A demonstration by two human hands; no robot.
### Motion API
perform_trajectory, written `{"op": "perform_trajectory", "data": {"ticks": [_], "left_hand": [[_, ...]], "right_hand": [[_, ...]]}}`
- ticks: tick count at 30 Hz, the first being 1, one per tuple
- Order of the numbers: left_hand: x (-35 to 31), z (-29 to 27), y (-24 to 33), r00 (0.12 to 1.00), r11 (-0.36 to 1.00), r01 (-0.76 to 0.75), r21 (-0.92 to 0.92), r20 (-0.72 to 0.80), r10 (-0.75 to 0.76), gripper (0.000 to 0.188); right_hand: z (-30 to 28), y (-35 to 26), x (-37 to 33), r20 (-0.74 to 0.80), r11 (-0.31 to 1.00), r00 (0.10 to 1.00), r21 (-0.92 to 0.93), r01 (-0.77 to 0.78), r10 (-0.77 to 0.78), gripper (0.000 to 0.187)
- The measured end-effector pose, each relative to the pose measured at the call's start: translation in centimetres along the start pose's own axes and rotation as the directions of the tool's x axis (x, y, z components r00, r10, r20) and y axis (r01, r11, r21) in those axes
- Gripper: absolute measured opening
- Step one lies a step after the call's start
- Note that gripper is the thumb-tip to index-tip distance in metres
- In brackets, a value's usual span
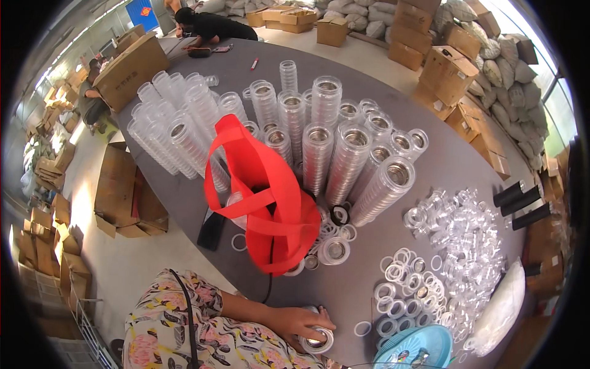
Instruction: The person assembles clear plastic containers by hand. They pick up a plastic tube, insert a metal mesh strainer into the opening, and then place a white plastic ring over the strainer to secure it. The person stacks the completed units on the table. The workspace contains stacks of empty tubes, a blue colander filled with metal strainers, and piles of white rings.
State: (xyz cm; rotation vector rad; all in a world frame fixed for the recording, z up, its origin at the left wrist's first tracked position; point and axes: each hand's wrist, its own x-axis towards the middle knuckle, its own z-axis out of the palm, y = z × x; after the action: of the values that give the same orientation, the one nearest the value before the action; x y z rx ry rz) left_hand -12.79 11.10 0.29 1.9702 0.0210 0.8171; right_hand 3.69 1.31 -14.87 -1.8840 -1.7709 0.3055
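My left hand (pixel 297 324) reaches in from the lower left, its forearm coming out of a flowered sleeve. Its fingers curl over a round clear plastic container (pixel 318 345) with a shiny silvery centre, low at the near edge of the table. My right hand is out of view. Ahead of the left hand stands a red fabric bag (pixel 286 237) with looped handles. More round containers (pixel 335 250) and a black ring (pixel 339 214) lie at its base. A light-blue plastic basket (pixel 424 349) sits to the right of the hand, beside loose white rings (pixel 396 307).
Tall stacks of clear round containers (pixel 316 160) crowd the grey table (pixel 369 86). A heap of small clear plastic parts (pixel 467 246) and a white plastic bag (pixel 499 310) lie right. A dark phone-like object (pixel 211 230) is left. A person (pixel 215 26) leans on the far end.
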Motion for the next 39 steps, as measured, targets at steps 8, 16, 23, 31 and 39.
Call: {"op": "perform_trajectory", "data": {"ticks": [8, 16, 23, 31, 39], "left_hand": [[0.0, 0.0, -0.6, 0.999, 0.999, 0.02, -0.044, 0.037, -0.019, 0.064], [1.0, -1.1, -0.4, 0.999, 0.999, 0.026, -0.047, 0.026, -0.025, 0.065], [2.1, -2.7, 0.3, 0.988, 0.993, 0.114, -0.019, 0.105, -0.111, 0.061], [3.0, -3.6, 1.2, 0.947, 0.977, 0.201, 0.072, 0.239, -0.212, 0.046], [4.6, -4.5, 2.3, 0.873, 0.914, 0.342, 0.22, 0.286, -0.395, 0.049]], "right_hand": [[-0.3, -0.1, -0.2, -0.022, 0.999, 0.999, -0.017, 0.042, -0.043, 0.052], [-0.5, -0.6, -0.5, -0.03, 0.999, 0.999, -0.035, 0.039, -0.04, 0.05], [-0.7, -0.8, -1.0, -0.016, 0.999, 0.999, -0.016, 0.049, -0.049, 0.048], [-0.7, -1.5, -2.3, 0.042, 0.995, 0.999, 0.096, 0.022, -0.026, 0.046], [-1.0, -1.3, -1.8, 0.203, 0.931, 0.97, 0.31, -0.193, 0.134, 0.071]]}}
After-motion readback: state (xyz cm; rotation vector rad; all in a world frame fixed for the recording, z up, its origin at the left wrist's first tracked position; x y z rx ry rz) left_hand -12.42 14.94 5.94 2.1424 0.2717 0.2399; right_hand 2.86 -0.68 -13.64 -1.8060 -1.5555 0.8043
